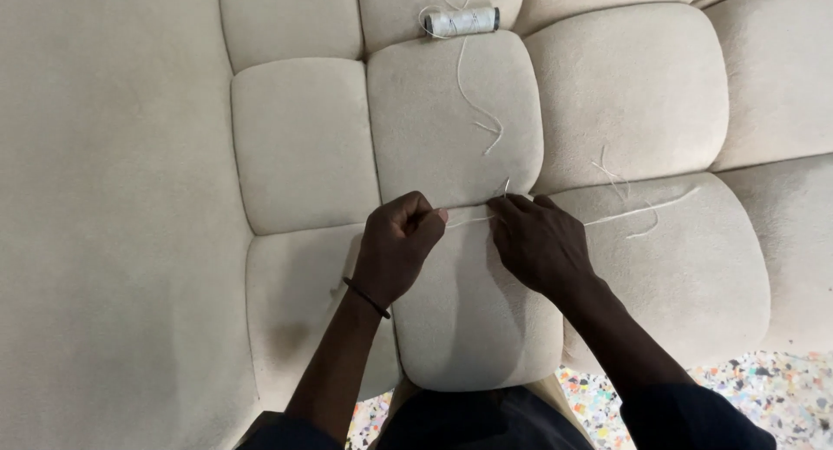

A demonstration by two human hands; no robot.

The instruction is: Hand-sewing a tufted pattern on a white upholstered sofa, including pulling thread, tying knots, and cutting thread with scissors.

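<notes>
My left hand (395, 246) and my right hand (538, 240) rest close together on a beige tufted cushion (304, 146), at a seam between padded squares. Both pinch a white thread (468, 219) stretched taut between them. A thin needle tip (507, 186) pokes up just above my right fingers. The thread's loose end (642, 209) trails off to the right across the neighbouring pad. A black band circles my left wrist.
A spool of white thread (462, 21) lies on a seam at the top, with a loose strand (477, 103) curling down the pad below it. A speckled multicoloured floor (764, 389) shows at the bottom right, beyond the cushion's edge.
</notes>
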